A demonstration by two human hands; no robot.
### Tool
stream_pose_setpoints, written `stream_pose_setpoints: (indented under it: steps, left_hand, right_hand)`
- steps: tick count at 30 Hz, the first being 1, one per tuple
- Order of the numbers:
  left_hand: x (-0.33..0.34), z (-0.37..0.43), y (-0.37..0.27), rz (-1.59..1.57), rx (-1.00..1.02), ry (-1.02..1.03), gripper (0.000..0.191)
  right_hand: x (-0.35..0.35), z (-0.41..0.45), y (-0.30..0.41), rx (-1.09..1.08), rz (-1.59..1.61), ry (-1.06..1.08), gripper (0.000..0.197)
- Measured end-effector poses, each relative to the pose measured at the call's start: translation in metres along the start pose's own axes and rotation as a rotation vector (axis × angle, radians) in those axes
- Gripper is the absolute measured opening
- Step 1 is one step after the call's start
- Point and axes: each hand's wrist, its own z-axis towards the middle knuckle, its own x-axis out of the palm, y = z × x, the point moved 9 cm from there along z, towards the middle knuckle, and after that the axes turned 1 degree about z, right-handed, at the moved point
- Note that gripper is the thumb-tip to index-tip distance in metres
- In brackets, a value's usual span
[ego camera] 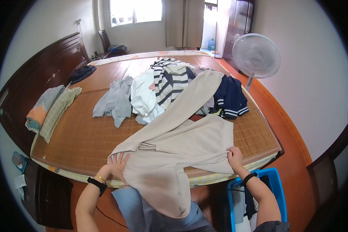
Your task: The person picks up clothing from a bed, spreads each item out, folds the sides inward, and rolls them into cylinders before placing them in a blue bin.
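Note:
A beige long-sleeved top [168, 162] lies spread over the near edge of the bed, one sleeve stretched away across a clothes pile and its near part hanging over my lap. My left hand [117, 167] rests on its left edge, fingers spread. With my right hand [235, 158] I pinch its hem at the right. Beyond it are a black-and-white striped knit garment [172, 84], a white garment [143, 94], a grey garment [116, 98] and a navy garment with white-striped cuffs [230, 97].
The bed bears a woven mat [75, 139]. A folded blanket [43, 107] and a checked pillow [59, 113] lie by the wooden headboard [40, 75]. A blue bin [279, 191] holding clothes stands at my right. A pedestal fan [256, 56] stands beyond the bed's right side.

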Motion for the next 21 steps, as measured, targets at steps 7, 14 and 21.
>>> stream_pose_setpoints:
  steps: [7, 14, 21]
  left_hand:
    - [0.003, -0.002, 0.001, -0.021, -0.082, 0.052, 0.163]
    - [-0.007, -0.011, -0.002, -0.048, -0.054, -0.02, 0.149]
    - [-0.022, -0.044, -0.035, -0.219, -0.05, -0.368, 0.122]
  right_hand:
    - [-0.001, -0.003, 0.002, -0.001, 0.019, 0.005, 0.012]
    - [-0.005, -0.002, 0.005, -0.02, 0.047, -0.021, 0.011]
    - [-0.004, -0.001, 0.004, 0.001, 0.076, -0.03, 0.01]
